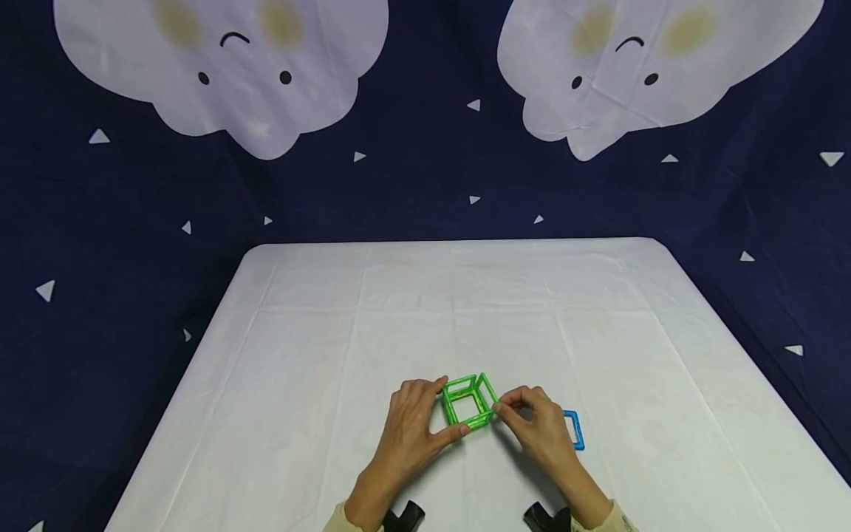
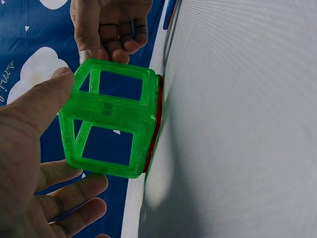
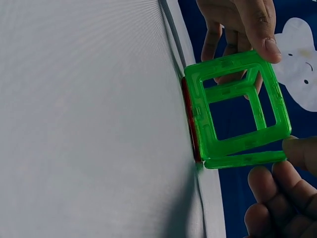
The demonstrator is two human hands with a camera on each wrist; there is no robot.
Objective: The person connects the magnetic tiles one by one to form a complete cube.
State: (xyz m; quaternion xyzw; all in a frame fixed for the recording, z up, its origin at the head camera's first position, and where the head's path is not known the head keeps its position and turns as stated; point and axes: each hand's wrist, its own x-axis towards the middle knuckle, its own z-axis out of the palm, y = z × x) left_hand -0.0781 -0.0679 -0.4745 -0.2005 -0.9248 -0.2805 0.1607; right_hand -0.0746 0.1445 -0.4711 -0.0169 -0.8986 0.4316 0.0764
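A cube-shaped frame of green magnetic tiles (image 1: 450, 408) stands on the white table, its top side uncovered. Along its bottom edge runs a red tile (image 3: 190, 119), seen edge-on in the wrist views. My left hand (image 1: 411, 423) holds the frame from the left, thumb at the near side and fingers toward the far side. On the right, my right hand (image 1: 541, 432) pinches a green side tile (image 3: 245, 159) between thumb and fingertips. In the right wrist view that tile leans slightly away from the frame, with a narrow gap between them.
A blue square magnetic tile (image 1: 578, 432) lies on the table just right of my right hand, partly hidden by it. The white-covered table (image 1: 452, 295) reaches back to a dark blue cloth (image 1: 412, 199) with clouds and small white triangles.
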